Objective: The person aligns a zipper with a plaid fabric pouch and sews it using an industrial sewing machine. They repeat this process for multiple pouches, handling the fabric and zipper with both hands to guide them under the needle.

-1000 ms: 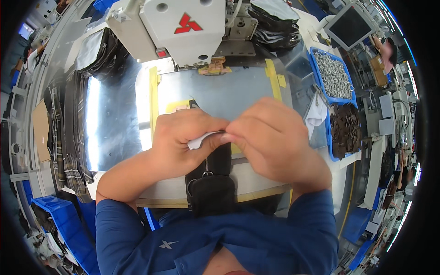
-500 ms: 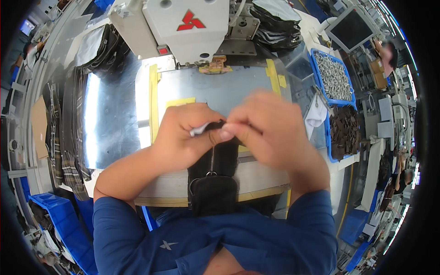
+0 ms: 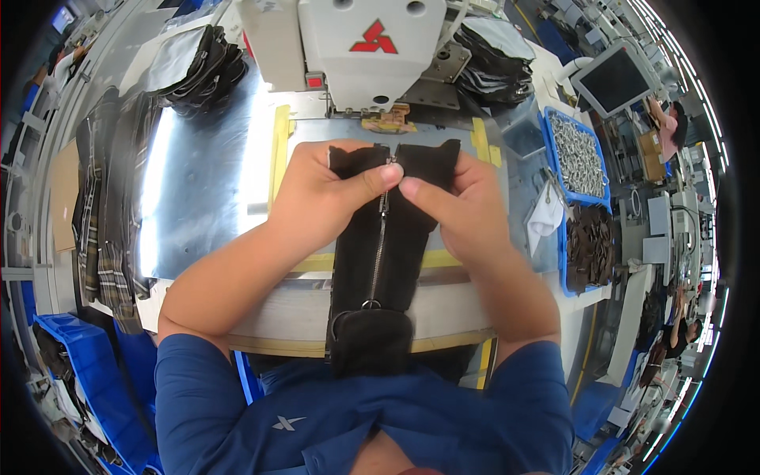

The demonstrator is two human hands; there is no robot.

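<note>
Between my hands lies a long black fabric piece (image 3: 356, 265) with a metal zipper (image 3: 378, 257) down its middle. My left hand (image 3: 321, 182) pinches its far left end, thumb on top beside the zipper. At the far right end my right hand (image 3: 467, 202) grips the fabric, its thumb close to my left thumb. The far end is spread flat in two flaps. A zipper slider shows just below my thumbs. Toward me, the piece ends in a black pouch-like part (image 3: 372, 339) with a metal ring, hanging over the table's near edge. My fingers beneath the fabric are hidden.
A white industrial sewing machine head (image 3: 380, 55) stands just beyond my hands. Stacks of dark fabric pieces (image 3: 198, 71) lie at the back left and right. On the right are blue trays of metal hardware (image 3: 578, 150) and brown pieces (image 3: 587, 245), with a white cloth (image 3: 545, 218).
My hands have moved apart, and the bunched far end of the black fabric is now spread out flat. The pale lining by my left hand no longer shows. The head view has shifted slightly.
</note>
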